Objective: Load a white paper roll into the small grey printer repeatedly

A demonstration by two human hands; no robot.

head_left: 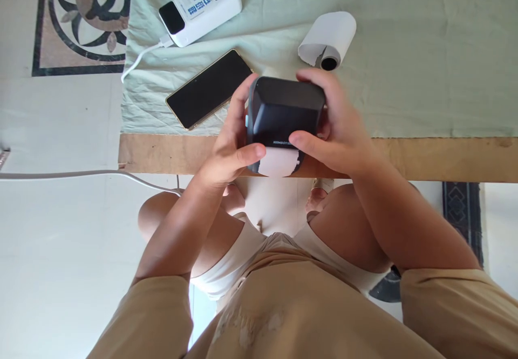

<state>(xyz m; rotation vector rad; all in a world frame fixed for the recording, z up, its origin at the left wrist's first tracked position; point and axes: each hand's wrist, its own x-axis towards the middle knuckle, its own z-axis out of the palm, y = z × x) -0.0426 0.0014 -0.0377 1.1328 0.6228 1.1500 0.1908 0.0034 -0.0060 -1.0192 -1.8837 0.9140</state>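
Note:
Between both hands I hold a dark label printer (285, 110) above the table's near edge. A strip of white paper (279, 162) sticks out of its slot on the side facing me. My left hand (237, 143) grips the printer's left side, its thumb beside the slot. My right hand (332, 121) is closed round the right side, with the thumb on the front near the printed lettering. The fingertips under the printer are hidden. Just beyond my left hand lies a smartphone (210, 89), its screen black. A partly unrolled paper roll (332, 32) rests beyond my right hand.
A white power bank (206, 5) with a dark display lies at the back left, a white cable (141, 56) plugged into it. Pale green cloth (424, 67) covers the table, leaving a bare wooden edge (424, 159) towards me. Another cable (81, 174) runs at the left.

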